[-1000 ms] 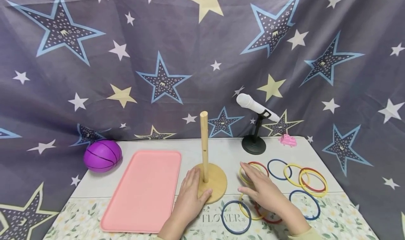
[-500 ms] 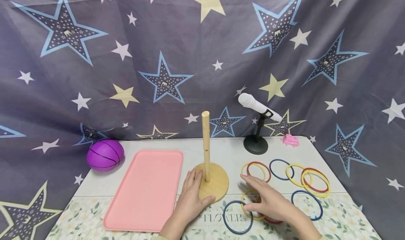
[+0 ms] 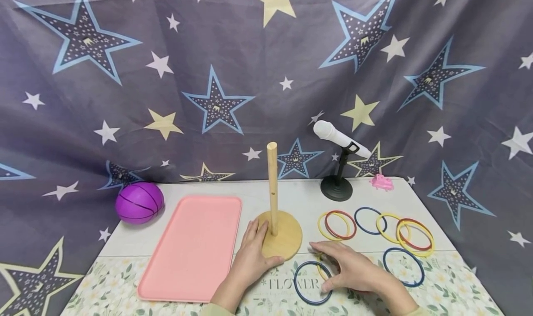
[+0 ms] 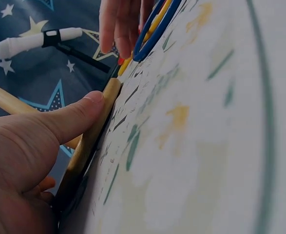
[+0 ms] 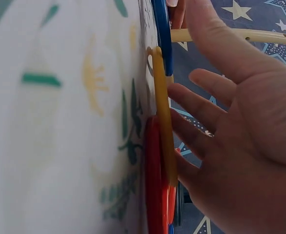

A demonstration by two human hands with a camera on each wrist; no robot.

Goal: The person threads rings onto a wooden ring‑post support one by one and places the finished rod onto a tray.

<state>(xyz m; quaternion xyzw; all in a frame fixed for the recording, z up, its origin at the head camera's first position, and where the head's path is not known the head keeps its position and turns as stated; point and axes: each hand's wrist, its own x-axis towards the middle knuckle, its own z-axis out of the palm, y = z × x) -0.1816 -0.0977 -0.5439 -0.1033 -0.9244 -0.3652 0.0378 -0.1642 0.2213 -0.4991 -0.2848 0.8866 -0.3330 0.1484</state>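
A wooden peg (image 3: pixel 272 186) stands upright on a round wooden base (image 3: pixel 289 242). My left hand (image 3: pixel 254 253) rests on the base's near left side, and its thumb (image 4: pixel 77 117) lies against the rim (image 4: pixel 91 141). My right hand (image 3: pixel 345 267) lies flat with straight fingers over a yellow ring (image 5: pixel 162 112) and a red ring (image 5: pixel 155 185) on the table. Its fingertips reach the right side of a blue ring (image 3: pixel 295 282). The red ring is hidden under that hand in the head view. Neither hand grips anything.
A pink tray (image 3: pixel 191 246) lies left of the base, with a purple ball (image 3: pixel 139 202) beyond it. A white microphone (image 3: pixel 339 138) on a black stand and a small pink toy (image 3: pixel 381 182) sit at the back. Several more coloured rings (image 3: pixel 380 221) lie at the right.
My right hand has drawn back from the far yellow and red rings to the near rings beside the blue one. The left hand stays on the base.
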